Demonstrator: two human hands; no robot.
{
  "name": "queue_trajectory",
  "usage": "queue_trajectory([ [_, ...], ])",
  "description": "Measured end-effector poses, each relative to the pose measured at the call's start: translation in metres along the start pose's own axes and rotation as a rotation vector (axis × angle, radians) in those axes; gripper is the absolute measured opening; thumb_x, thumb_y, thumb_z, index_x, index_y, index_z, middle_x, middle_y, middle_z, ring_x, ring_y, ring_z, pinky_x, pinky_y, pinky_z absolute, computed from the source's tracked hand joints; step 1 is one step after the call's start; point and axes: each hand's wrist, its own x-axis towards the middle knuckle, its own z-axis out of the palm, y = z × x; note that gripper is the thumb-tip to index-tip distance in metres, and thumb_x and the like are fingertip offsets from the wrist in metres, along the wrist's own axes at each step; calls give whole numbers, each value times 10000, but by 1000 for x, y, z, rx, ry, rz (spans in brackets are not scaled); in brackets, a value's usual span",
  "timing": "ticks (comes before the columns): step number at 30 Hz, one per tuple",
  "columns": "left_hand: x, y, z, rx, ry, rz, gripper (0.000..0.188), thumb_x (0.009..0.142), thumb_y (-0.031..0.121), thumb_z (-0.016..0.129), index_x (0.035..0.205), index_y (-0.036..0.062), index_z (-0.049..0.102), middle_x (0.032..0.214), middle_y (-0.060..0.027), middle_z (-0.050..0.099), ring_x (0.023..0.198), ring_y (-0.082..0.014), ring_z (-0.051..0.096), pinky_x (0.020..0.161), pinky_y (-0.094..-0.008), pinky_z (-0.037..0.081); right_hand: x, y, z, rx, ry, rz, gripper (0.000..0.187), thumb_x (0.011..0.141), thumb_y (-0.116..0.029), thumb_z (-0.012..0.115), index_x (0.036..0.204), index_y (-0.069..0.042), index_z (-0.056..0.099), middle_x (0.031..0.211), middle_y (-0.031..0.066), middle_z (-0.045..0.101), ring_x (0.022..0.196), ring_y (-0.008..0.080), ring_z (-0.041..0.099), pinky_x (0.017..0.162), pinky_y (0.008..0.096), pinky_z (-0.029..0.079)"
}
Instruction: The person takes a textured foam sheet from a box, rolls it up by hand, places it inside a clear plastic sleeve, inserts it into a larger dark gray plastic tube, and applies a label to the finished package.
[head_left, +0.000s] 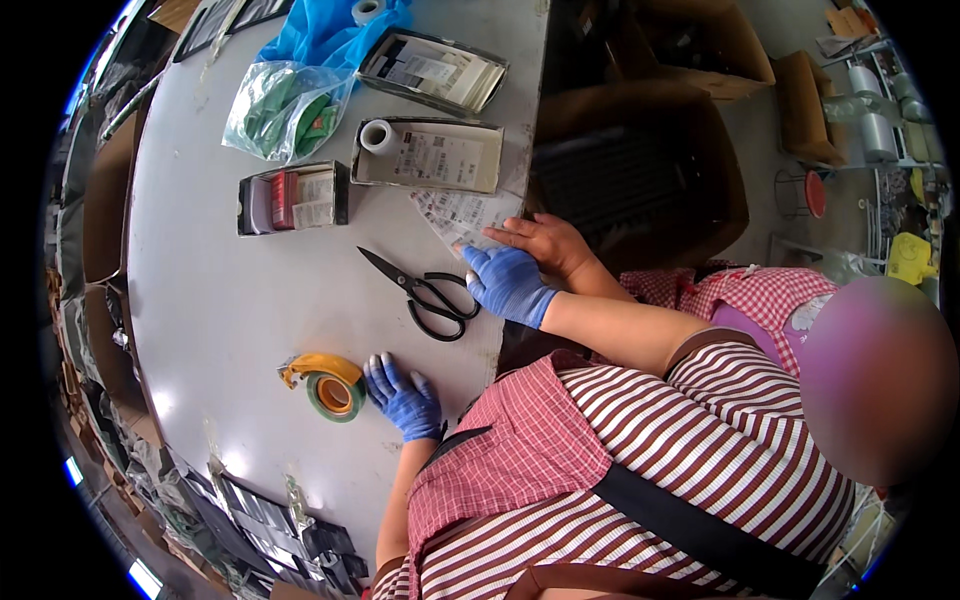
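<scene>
My left hand (402, 404), in a blue glove with pale fingertips, rests on the table with its fingers apart. Beside it lies a yellow tape dispenser (325, 367) with a tape roll (338, 396). Also blue-gloved, my right hand (512, 284) reaches to a printed label sheet (468, 212), fingers stretched out and fingertips at the sheet's near edge. A co-worker's bare hand (545, 242) touches the same sheet just beyond mine. Between my hands lies a pair of black-handled scissors (432, 298), blades pointing to the far left.
Beyond the sheet stand an open box (474, 187) with a white roll (378, 137), a box of labels (432, 70) and a smaller box (243, 212). A clear bag (285, 110) holds green pieces. Large cartons (735, 180) stand right of the table (220, 300). A co-worker is close on my right.
</scene>
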Motion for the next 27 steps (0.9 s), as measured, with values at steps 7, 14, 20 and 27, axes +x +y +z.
queue_trajectory([
  [7,0,-1,0,9,3,-4,628,824,188,567,1401,-3,410,1455,-224,401,1390,-414,325,1148,-542,249,1,-6,-4,-52,-37,26,397,869,-238,587,1236,-92,619,751,135,647,675,315,626,633,454,503],
  [14,4,5,-3,1,-16,-5,620,848,215,547,1410,-3,403,1451,-228,406,1387,-421,330,1143,-550,254,1,-3,-11,-15,-50,42,427,868,-256,586,1255,-74,600,773,144,659,699,318,642,653,450,514],
  [20,-1,1,-1,36,3,32,608,881,246,526,1418,-5,392,1443,-245,404,1373,-439,338,1133,-562,263,4,-3,-4,-17,-64,45,430,863,-236,580,1242,-33,590,897,185,694,793,321,677,698,441,537],
  [27,-1,-2,-3,25,0,23,639,838,207,556,1415,-10,387,1447,-248,393,1383,-439,322,1138,-563,255,7,-12,-11,28,-36,24,452,852,-215,578,1257,-13,580,975,201,691,863,329,680,731,433,541],
])
